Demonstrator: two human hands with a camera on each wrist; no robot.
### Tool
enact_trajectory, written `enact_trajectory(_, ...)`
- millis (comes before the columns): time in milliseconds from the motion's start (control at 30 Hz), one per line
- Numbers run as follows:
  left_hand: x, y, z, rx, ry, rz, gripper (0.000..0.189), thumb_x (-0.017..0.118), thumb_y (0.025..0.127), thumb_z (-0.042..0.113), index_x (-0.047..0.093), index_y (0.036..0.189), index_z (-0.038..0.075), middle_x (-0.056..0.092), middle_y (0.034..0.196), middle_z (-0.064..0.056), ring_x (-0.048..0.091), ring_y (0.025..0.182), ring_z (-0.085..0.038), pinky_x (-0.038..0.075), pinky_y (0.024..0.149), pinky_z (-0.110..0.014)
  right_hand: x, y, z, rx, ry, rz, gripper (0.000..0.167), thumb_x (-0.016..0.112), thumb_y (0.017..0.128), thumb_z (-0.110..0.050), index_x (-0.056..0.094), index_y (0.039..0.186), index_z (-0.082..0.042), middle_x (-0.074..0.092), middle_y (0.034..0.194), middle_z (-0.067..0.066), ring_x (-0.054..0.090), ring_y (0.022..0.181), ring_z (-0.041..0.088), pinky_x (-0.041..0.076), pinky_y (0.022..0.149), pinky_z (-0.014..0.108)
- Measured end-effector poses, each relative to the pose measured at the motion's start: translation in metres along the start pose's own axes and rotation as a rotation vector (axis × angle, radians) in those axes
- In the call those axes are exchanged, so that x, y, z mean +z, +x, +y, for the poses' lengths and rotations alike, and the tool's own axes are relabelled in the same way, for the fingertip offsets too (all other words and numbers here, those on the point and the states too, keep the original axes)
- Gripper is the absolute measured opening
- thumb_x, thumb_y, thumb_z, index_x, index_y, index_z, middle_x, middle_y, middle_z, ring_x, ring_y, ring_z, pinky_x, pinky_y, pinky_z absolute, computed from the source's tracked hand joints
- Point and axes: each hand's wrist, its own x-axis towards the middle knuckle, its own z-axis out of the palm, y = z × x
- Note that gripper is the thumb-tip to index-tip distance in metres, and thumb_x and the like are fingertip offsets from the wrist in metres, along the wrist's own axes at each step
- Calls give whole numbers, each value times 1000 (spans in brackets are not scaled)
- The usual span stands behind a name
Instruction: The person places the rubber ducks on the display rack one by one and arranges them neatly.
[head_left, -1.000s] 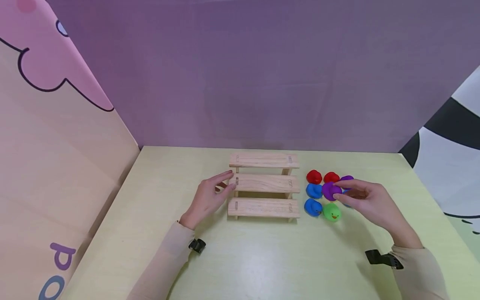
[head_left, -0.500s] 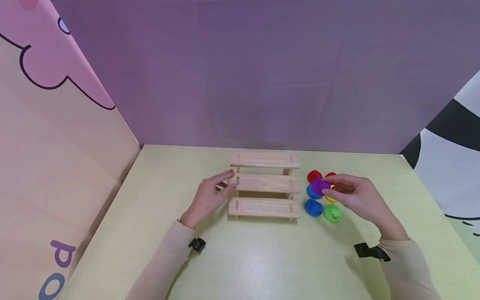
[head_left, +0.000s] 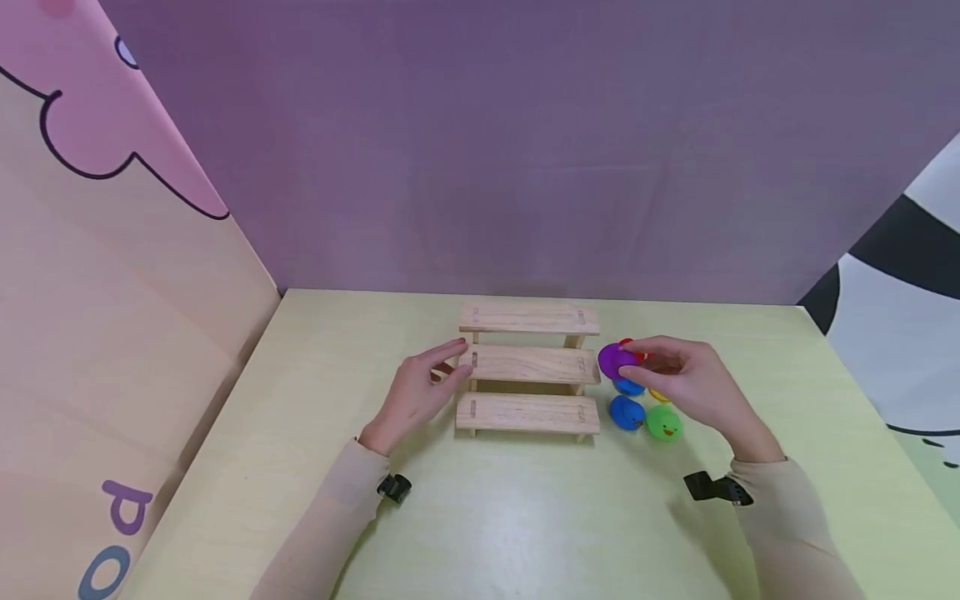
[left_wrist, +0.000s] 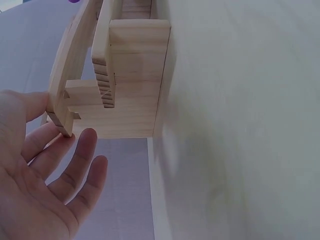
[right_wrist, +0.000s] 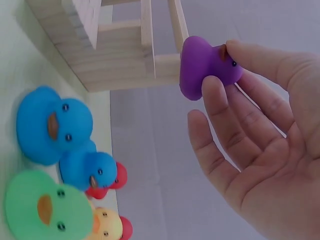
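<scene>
Pinched by your right hand (head_left: 693, 385), head view, right of centre: one purple duck (head_left: 612, 362), lifted, unplaced; left wrist view, upper left: wooden stand (left_wrist: 135, 57), gripped by your left hand (left_wrist: 42, 182); right wrist view, lower left: other ducks (right_wrist: 80, 167), unlifted.

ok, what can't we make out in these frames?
- Head: yellow duck, mostly behind the right grip.
- Head: red ducks, mostly behind the purple duck and that grip.
- Head: end marks on the wooden rack, too small to read.
- Right wrist: rest of the rack, cut by the top edge.
- Left wrist: purple sliver, cut by the top edge.
</scene>
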Motion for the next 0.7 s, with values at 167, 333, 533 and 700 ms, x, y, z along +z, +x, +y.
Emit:
enact_trajectory(167, 0, 0, 0, -3, -7, 0, 44, 69, 106, 29, 66, 147, 15, 64, 153, -1, 76, 107, -20, 63, 91, -36, 7, 6, -5, 17, 35, -22, 43, 80, 97, -38, 75, 132, -13, 79, 119, 12, 75, 98, 9, 59, 82, 21)
enact_trajectory(333, 0, 0, 0, 1, -8, -2, 44, 69, 106, 28, 66, 147, 14, 63, 154, -1, 76, 107, -20, 63, 91, -36, 14, 11, -9, -3, 46, -25, 42, 80, 97, -36, 75, 133, -14, 80, 118, 10, 74, 98, 6, 59, 83, 20)
enact_trajectory(533, 2, -2, -1, -6, -7, -24, 44, 68, 107, 30, 65, 148, 15, 62, 155, 0, 76, 109, -21, 63, 91, -35, 20, 12, -13, -1, 69, -23, 39, 81, 97, -34, 75, 131, -14, 80, 113, 10, 73, 95, 5, 59, 80, 23)
enact_trajectory(700, 1, -1, -2, 6, -2, -26, 44, 68, 107, 31, 66, 148, 15, 63, 154, 1, 76, 107, -21, 63, 91, -36, 25, 16, -21, -5, 51, 13, 39, 80, 97, -39, 76, 131, -19, 80, 105, 7, 73, 92, 7, 59, 77, 26)
